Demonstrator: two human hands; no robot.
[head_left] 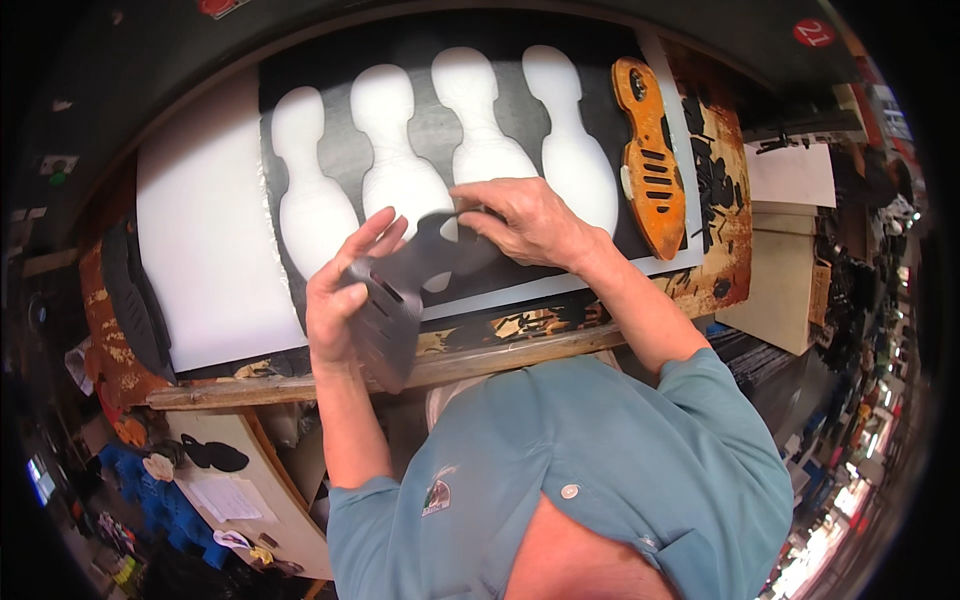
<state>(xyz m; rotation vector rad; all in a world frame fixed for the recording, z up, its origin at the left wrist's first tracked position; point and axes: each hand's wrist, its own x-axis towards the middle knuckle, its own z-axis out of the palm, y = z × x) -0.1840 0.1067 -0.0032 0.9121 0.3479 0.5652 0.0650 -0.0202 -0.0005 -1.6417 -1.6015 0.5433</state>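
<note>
A black slotted cut-out piece (388,335), smeared by motion, hangs tilted over the bench's front edge between my hands. My left hand (345,285) holds it by its side near the slots, thumb against it and some fingers raised. At the narrow upper end, my right hand (530,218) pinches it with bent fingers. Behind my hands lies a black sheet (428,105) with several figure-shaped holes, through which white shows. An orange cutting die (655,165) with slots and a similar outline lies on the sheet's right end.
White sheet material (200,220) covers the bench's left part. A stack of black cut pieces (135,295) stands at its left end. Black scraps (715,180) litter the worn right end and front strip. A dark machine beam (500,8) spans the back. Pale boxes (775,260) stand beyond the bench.
</note>
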